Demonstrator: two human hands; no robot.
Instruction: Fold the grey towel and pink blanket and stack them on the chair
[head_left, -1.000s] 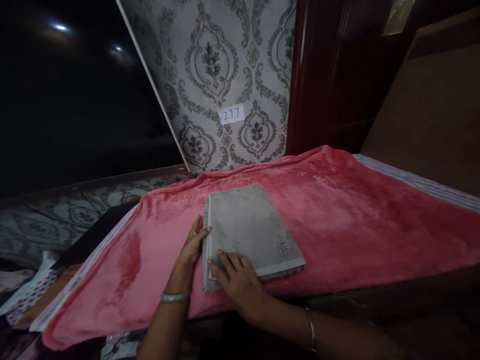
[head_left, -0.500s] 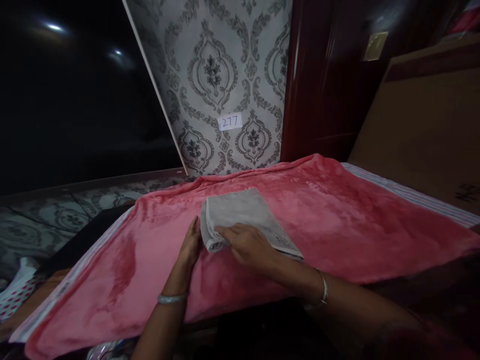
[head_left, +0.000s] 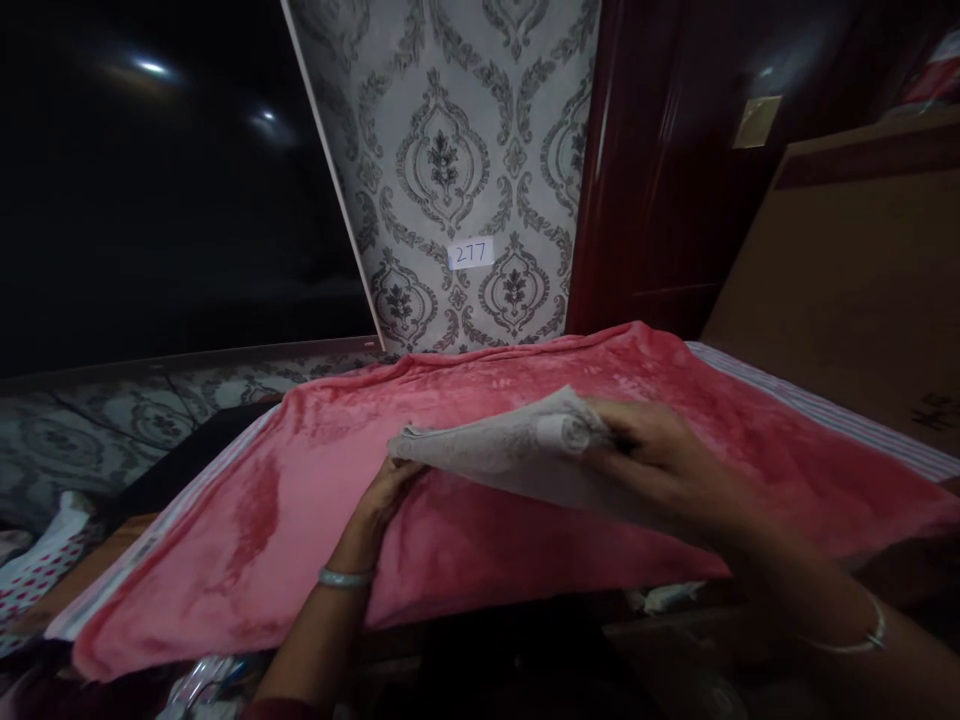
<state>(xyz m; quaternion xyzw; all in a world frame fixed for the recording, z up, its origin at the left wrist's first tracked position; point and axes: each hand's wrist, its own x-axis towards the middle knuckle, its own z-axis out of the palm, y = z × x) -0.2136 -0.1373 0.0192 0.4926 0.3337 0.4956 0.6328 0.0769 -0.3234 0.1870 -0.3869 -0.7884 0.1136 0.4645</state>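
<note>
A pink blanket covers the counter, patterned wallpaper with a "277" label behind. The grey folded towel is lifted mid-counter, right hand gripping its far end, left hand pinching the near-left corner.

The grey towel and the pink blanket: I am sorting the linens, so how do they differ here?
The grey towel is small, folded and lifted, with the right hand gripping it and the left hand at its edge. The pink blanket is far larger and lies spread flat beneath. Both are soft cloth.
</note>
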